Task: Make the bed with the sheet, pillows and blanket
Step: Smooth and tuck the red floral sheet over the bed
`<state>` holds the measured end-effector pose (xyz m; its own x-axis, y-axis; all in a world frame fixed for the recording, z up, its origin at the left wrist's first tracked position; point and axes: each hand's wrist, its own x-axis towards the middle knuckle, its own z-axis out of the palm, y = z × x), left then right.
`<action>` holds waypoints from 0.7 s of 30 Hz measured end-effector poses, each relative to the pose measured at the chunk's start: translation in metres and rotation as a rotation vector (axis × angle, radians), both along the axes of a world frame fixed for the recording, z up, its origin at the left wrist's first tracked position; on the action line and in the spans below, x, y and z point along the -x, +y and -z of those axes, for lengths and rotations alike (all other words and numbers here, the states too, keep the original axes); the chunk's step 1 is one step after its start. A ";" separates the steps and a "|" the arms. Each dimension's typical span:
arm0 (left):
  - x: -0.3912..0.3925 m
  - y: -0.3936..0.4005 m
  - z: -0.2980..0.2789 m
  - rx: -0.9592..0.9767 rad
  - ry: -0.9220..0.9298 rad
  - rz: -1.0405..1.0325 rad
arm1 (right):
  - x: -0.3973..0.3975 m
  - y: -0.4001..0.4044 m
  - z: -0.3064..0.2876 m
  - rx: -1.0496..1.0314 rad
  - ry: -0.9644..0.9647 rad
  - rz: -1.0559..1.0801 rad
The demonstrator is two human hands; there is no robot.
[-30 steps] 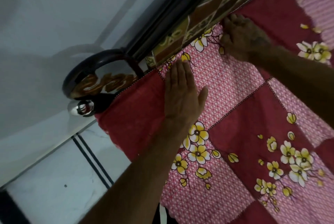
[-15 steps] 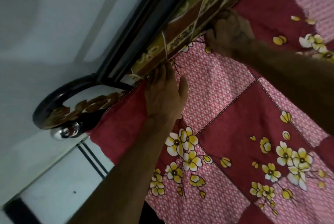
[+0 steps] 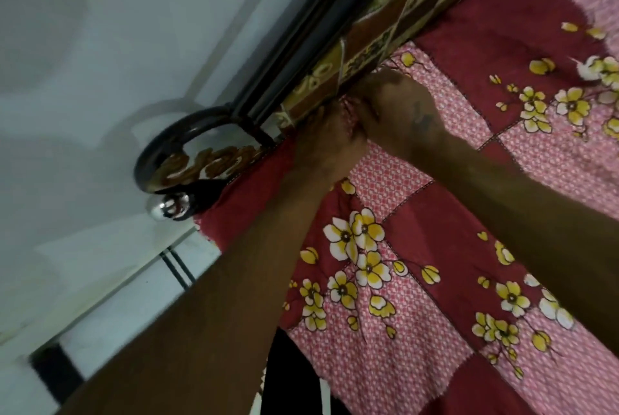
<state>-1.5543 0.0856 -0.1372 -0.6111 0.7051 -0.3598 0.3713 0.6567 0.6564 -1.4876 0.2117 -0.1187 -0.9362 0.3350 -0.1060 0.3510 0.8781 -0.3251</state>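
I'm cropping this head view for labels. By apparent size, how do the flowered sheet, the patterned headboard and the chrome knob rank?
1. The flowered sheet, the biggest area by far.
2. The patterned headboard, a long band, partly cut off at the frame's top edge.
3. The chrome knob, clearly smallest.

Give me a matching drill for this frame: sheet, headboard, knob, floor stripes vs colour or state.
Things:
1. sheet
2. headboard
3. knob
4. floor stripes

Descriptions:
A. shiny chrome, round
B. two dark parallel lines on pale tile
C. red and pink patches with yellow-white flowers
D. brown panel with gold pattern, dark frame

Pairs: 1-C, 2-D, 3-A, 4-B

Both hands, left hand and right hand, meet at the sheet edge by the headboard, bunching the fabric there.
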 end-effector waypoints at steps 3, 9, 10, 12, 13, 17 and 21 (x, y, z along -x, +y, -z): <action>-0.016 -0.042 -0.006 -0.096 0.179 0.022 | -0.004 -0.016 -0.004 0.018 0.045 -0.013; -0.075 -0.179 -0.005 -0.117 0.336 -0.184 | -0.010 -0.065 0.000 0.098 0.085 -0.084; -0.080 -0.200 -0.003 -0.103 0.332 -0.245 | -0.012 -0.075 0.001 0.117 0.104 -0.091; -0.085 -0.228 -0.003 -0.109 0.335 -0.363 | -0.012 -0.098 -0.002 0.131 0.115 -0.136; -0.082 -0.233 -0.004 -0.122 0.327 -0.434 | -0.010 -0.109 -0.003 0.130 0.104 -0.170; -0.056 -0.232 -0.003 -0.144 -0.248 -1.047 | 0.005 -0.145 0.003 0.139 0.024 -0.253; -0.027 -0.223 0.007 -0.188 -0.787 -1.219 | 0.011 -0.154 0.010 0.095 -0.031 -0.240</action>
<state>-1.5271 -0.1378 -0.1442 -0.5441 -0.0208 -0.8388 -0.8275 0.1784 0.5324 -1.4983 0.0573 -0.1287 -0.9835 0.0905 -0.1567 0.1472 0.9035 -0.4024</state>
